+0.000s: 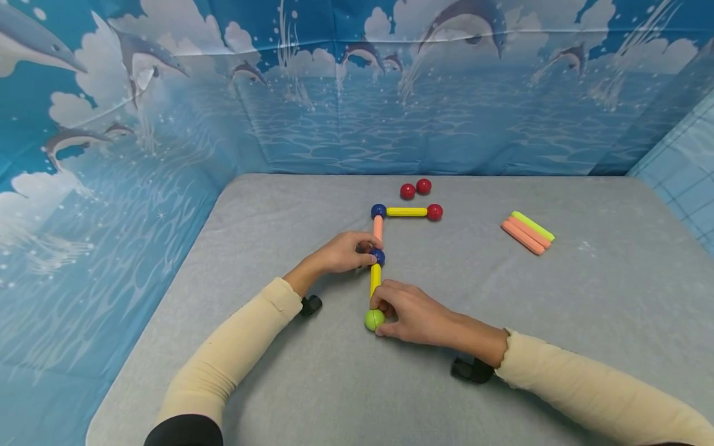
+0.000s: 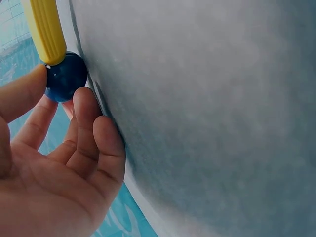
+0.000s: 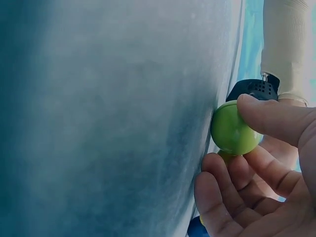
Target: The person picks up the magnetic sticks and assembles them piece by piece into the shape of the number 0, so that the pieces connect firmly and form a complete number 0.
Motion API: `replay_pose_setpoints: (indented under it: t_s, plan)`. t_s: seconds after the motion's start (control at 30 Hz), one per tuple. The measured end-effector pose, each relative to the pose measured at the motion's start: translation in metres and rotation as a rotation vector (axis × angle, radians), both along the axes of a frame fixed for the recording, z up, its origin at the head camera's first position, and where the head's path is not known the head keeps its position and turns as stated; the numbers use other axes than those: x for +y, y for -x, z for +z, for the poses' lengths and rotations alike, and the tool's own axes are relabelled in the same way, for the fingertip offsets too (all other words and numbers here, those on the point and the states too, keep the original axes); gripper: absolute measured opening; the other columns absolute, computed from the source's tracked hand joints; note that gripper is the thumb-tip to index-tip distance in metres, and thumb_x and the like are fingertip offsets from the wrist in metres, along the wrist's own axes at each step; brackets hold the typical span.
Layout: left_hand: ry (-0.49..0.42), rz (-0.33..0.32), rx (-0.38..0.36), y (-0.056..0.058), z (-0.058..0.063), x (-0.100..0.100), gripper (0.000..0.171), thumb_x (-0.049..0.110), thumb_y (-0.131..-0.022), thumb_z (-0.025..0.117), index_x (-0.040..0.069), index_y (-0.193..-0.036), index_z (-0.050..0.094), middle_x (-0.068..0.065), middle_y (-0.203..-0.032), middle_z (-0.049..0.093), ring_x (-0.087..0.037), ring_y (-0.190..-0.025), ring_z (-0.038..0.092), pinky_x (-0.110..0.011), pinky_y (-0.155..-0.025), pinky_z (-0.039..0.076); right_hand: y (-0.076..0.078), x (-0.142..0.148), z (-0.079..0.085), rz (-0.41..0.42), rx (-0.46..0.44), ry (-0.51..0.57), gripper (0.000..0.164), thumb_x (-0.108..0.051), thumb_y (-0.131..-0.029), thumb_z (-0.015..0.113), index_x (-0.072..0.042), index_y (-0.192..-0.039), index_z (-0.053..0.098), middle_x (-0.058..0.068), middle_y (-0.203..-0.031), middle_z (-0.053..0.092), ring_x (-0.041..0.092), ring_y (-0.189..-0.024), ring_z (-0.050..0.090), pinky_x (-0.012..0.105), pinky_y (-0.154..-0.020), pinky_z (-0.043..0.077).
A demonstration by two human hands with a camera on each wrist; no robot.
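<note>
A chain of rods and balls lies on the grey table. My left hand [image 1: 347, 252] pinches its middle blue ball [image 2: 68, 78] between thumb and fingers. From that ball a yellow rod [image 1: 375, 280] runs toward me to a green ball [image 3: 234, 129], which my right hand [image 1: 415, 311] grips with the thumb on one side and fingers on the other. Beyond the left hand, an orange rod [image 1: 378, 229] leads to a second blue ball [image 1: 379, 211]. Another yellow rod [image 1: 406, 212] goes right from there to a red ball [image 1: 434, 212].
Two loose red balls [image 1: 408, 191] sit behind the chain, near the table's back edge. To the right, a yellow-green rod [image 1: 533, 226] lies alongside two orange rods [image 1: 522, 238]. A dolphin-printed curtain [image 1: 334, 124] hangs behind the grey table [image 1: 602, 322].
</note>
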State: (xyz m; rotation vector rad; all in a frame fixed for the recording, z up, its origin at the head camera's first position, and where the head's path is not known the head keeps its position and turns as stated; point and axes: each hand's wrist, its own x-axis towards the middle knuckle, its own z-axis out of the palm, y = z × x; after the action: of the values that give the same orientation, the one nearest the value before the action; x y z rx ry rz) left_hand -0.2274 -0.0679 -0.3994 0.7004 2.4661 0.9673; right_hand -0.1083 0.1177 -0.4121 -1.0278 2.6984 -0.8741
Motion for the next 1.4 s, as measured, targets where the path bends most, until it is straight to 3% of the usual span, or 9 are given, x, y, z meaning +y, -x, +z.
replay_pose_setpoints:
  t_s: [0.37, 0.67, 0.83, 1.03, 1.17, 1.3, 1.4]
  plan:
    - [0.003, 0.0, -0.002, 0.002, 0.002, -0.001, 0.03, 0.017, -0.097, 0.063, 0.015, -0.127, 0.065, -0.011, -0.117, 0.067, -0.018, -0.09, 0.058, -0.022, -0.068, 0.048, 0.001, 0.0, 0.004, -0.015, -0.024, -0.033, 0.03, -0.019, -0.079, 0.084, -0.016, -0.099, 0.062, -0.005, -0.09, 0.057, 0.009, -0.08, 0.054, 0.02, -0.071, 0.047]
    - [0.004, -0.031, 0.003, 0.0, 0.003, -0.004, 0.037, 0.014, -0.098, 0.062, 0.015, -0.135, 0.06, -0.011, -0.137, 0.061, -0.025, -0.124, 0.057, -0.033, -0.091, 0.052, 0.003, -0.001, 0.006, -0.018, -0.021, -0.037, 0.029, -0.02, -0.08, 0.084, -0.017, -0.099, 0.062, -0.005, -0.087, 0.057, 0.009, -0.079, 0.054, 0.02, -0.07, 0.047]
    - [0.011, -0.036, -0.005, -0.003, 0.005, -0.005, 0.041, 0.013, -0.098, 0.062, 0.016, -0.138, 0.058, -0.011, -0.141, 0.058, -0.027, -0.13, 0.054, -0.039, -0.1, 0.051, 0.004, -0.003, 0.006, -0.013, -0.002, -0.044, 0.03, -0.022, -0.08, 0.084, -0.017, -0.098, 0.061, -0.003, -0.085, 0.057, 0.01, -0.078, 0.054, 0.02, -0.07, 0.046]
    - [-0.007, -0.038, 0.009, -0.006, 0.004, -0.008, 0.045, 0.014, -0.098, 0.061, 0.016, -0.142, 0.054, -0.012, -0.139, 0.059, -0.027, -0.127, 0.055, -0.041, -0.101, 0.05, 0.005, -0.001, 0.007, -0.017, -0.017, -0.039, 0.028, -0.024, -0.081, 0.082, -0.017, -0.1, 0.063, -0.003, -0.087, 0.059, 0.009, -0.079, 0.055, 0.02, -0.071, 0.047]
    - [-0.013, -0.005, 0.047, -0.013, 0.002, -0.014, 0.048, 0.016, -0.098, 0.062, 0.017, -0.144, 0.051, -0.011, -0.137, 0.058, -0.026, -0.119, 0.058, -0.041, -0.096, 0.052, 0.009, 0.011, 0.014, -0.054, -0.045, -0.027, 0.026, -0.029, -0.086, 0.078, -0.016, -0.105, 0.065, -0.003, -0.093, 0.063, 0.009, -0.082, 0.057, 0.021, -0.073, 0.049]
    - [-0.005, 0.033, 0.112, -0.025, 0.003, -0.022, 0.045, 0.018, -0.097, 0.063, 0.018, -0.141, 0.054, -0.009, -0.133, 0.06, -0.024, -0.105, 0.06, -0.036, -0.086, 0.054, 0.017, 0.037, 0.026, -0.136, -0.035, -0.037, 0.028, -0.028, -0.09, 0.073, -0.013, -0.112, 0.066, 0.0, -0.1, 0.066, 0.012, -0.087, 0.058, 0.025, -0.075, 0.051]
    - [-0.006, -0.004, 0.136, -0.039, 0.007, -0.028, 0.036, 0.016, -0.096, 0.064, 0.015, -0.132, 0.061, -0.009, -0.124, 0.063, -0.021, -0.095, 0.06, -0.029, -0.077, 0.052, 0.027, 0.065, 0.034, -0.243, 0.062, -0.107, 0.03, -0.026, -0.09, 0.073, -0.009, -0.115, 0.066, 0.005, -0.105, 0.067, 0.017, -0.09, 0.062, 0.031, -0.075, 0.055]
